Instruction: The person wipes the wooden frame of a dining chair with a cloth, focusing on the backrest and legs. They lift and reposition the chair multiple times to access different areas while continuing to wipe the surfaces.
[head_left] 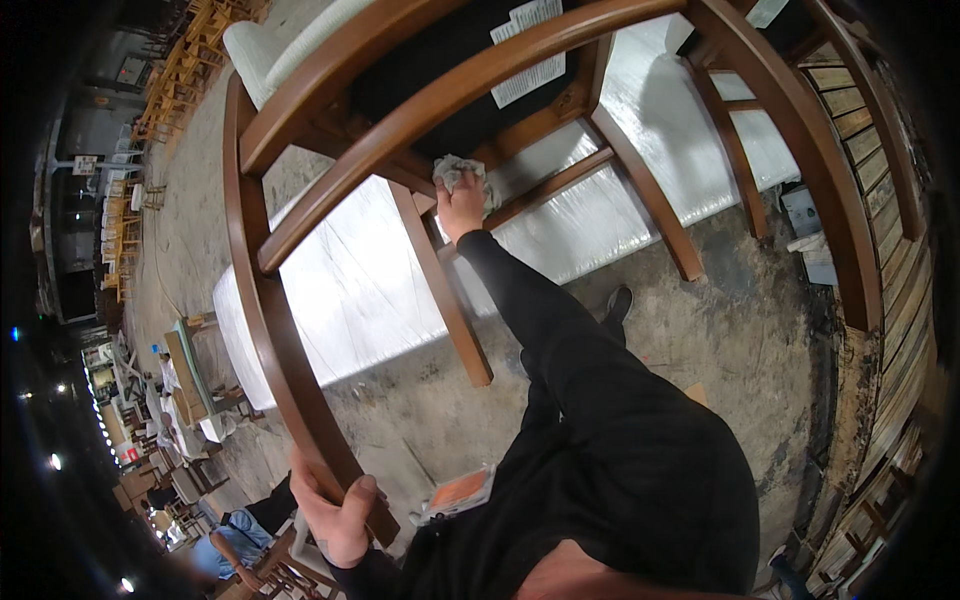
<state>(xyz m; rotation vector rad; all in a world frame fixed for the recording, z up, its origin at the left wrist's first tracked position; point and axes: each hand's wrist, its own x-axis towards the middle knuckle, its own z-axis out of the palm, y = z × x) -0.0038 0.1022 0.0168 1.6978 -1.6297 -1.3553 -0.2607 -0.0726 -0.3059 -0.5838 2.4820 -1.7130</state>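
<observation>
A brown wooden chair (262,300) is tipped over above a surface wrapped in clear plastic (360,290). Its dark underside (420,75), with white printed labels (530,60), faces me. My left hand (335,510) is wrapped round the lower end of the chair's long curved leg, thumb on top. Reaching forward, my right hand (463,207) presses a crumpled whitish rag (452,170) against the frame near the underside, where a leg joins it. The fingertips are partly hidden by the rag.
A second brown chair (745,150) stands at the right, beside wooden slats (850,110). A grey box (808,235) sits near them. At far left are rows of yellowish chair frames (190,60). A person in blue (240,540) is at lower left. An orange-and-white badge (460,492) hangs at my front.
</observation>
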